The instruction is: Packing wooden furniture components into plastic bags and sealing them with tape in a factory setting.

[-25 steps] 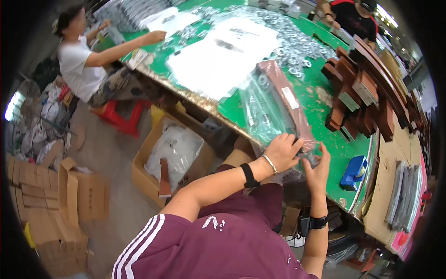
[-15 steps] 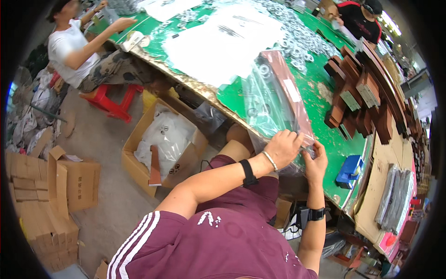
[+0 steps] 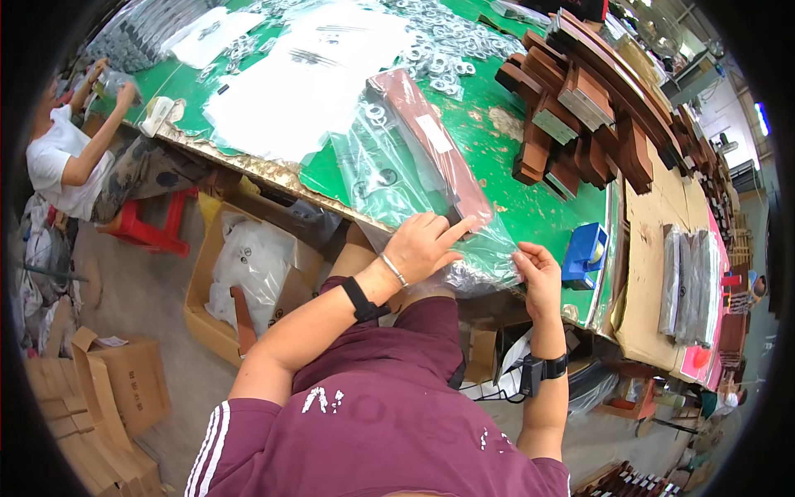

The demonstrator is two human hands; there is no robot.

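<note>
A single head-worn fisheye view looks steeply down and forward from above the person's shoulders, close over the near edge of the green table. The person's own torso and forearms fill the lower middle. The table stretches away toward the upper frame, its straight edges bowing near the dark circular rim. The floor with cardboard boxes lies at the left.

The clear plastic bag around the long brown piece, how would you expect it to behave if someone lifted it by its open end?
The clear plastic bag looks thin and wrinkled, so probably floppy and slippery. The long brown piece inside seems rigid and might slide out.
</note>
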